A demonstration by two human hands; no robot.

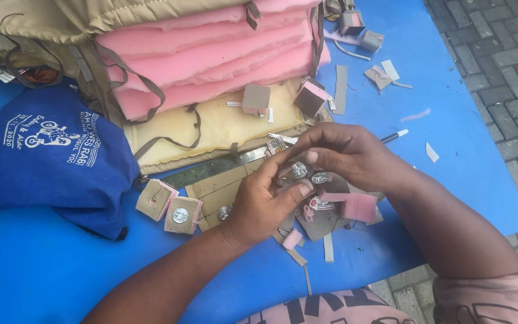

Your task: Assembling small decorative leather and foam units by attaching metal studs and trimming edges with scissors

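Head view
Left hand (259, 207): palm up near the middle of the blue table (61, 276), fingers curled, thumb lying across a small brown piece that is mostly hidden.
Right hand (346, 153): comes in from the right edge, just above the left, fingertips pinched together on a small silver disc (298, 170).
Disc to grip: it sits at the right fingertips, directly over the left fingers; both hands touch there, the right nearer.
Second disc (321, 177): just right of the first, under the right palm.
Padded square (182, 215): left of the left hand, flat, silver disc on top.
Pink foam (211, 60): stacked at the far edge.
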